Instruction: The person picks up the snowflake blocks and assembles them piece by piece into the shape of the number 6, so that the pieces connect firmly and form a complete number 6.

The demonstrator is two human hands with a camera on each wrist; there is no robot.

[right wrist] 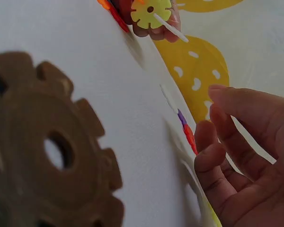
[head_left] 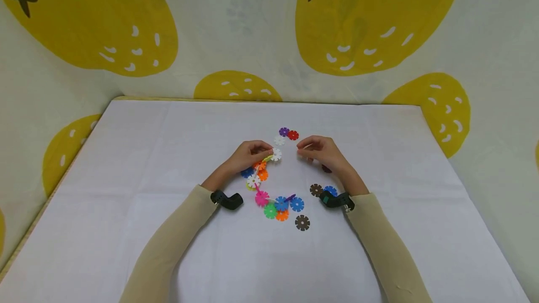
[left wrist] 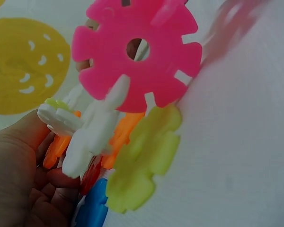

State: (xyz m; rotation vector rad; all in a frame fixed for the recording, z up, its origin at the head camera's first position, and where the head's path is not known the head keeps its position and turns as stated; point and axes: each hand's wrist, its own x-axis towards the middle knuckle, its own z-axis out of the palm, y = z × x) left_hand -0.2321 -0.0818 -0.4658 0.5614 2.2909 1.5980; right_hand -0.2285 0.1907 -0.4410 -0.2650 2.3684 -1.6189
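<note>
My left hand (head_left: 251,152) pinches the upper end of a chain of interlocking notched plastic discs. Beside those fingertips a white disc (head_left: 276,154) sticks out from a yellow disc (right wrist: 149,15). The chain curves down through orange discs and a pink disc (head_left: 262,198) to a light blue disc (head_left: 281,203). In the left wrist view the pink disc (left wrist: 137,52) looms close, with another yellow disc (left wrist: 144,158) below it. To the right of the white disc is my right hand (head_left: 322,151), its fingers loosely bent with nothing between them.
Past the hands lie loose purple (head_left: 284,132), red (head_left: 293,135) and white discs (head_left: 279,140). Brown discs (head_left: 302,222) and a blue disc (head_left: 330,191) lie near the right wrist. A white cloth (head_left: 202,256) covers the table, with a patterned curtain (head_left: 240,27) behind.
</note>
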